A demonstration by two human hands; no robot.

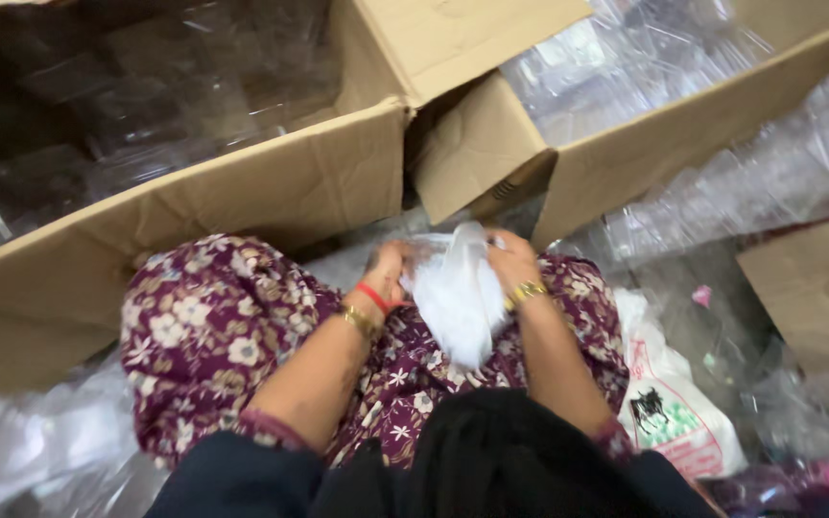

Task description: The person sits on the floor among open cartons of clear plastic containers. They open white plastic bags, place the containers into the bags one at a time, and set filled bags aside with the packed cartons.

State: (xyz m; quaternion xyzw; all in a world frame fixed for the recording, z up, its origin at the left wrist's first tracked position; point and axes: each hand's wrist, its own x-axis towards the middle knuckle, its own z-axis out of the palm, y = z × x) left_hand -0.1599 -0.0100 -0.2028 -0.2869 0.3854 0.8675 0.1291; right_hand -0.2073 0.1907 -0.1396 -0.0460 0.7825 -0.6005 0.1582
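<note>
Both hands meet over the lap, approx centre of view. Left hand (388,271) is curled shut on the left edge of a white plastic bag (458,297); red thread band and gold bangle at the wrist. Right hand (513,261) is closed on the bag's right upper edge, gold bangle at the wrist too. How tightly the fingers pinch can't be told, they're partly hidden by the film.

Bag: thin, soft, crinkled, milky white, semi-translucent near the top, where a clear piece shows at 12 o'clock betw. the hands. It's bunched into a rough teardrop, wide betw. the hands and tapering to a point toward 6 o'clock, lying on the lap.

Lap and knees are covered in maroon floral fabric (213,326), soft, matte, w/ cream flowers. Dark sleeves sit at the bottom edge.

Outward: at 10 o'clock a big corrugated cardboard box (242,206), brown, creased wall, holding clear glossy plastic pieces in shadow. At 1 o'clock a second cardboard box (645,153), flap folded inward, also filled w/ clear shiny plastic. At 4 o'clock, just beside the right knee, a white printed sack (669,403) w/ red, green and black markings, slick surface. Loose clear plastic wrap (712,211) is piled at 2–3 o'clock and at 8 o'clock, wrinkled and reflective. A flat cardboard piece (817,288) lies at 3 o'clock.
</note>
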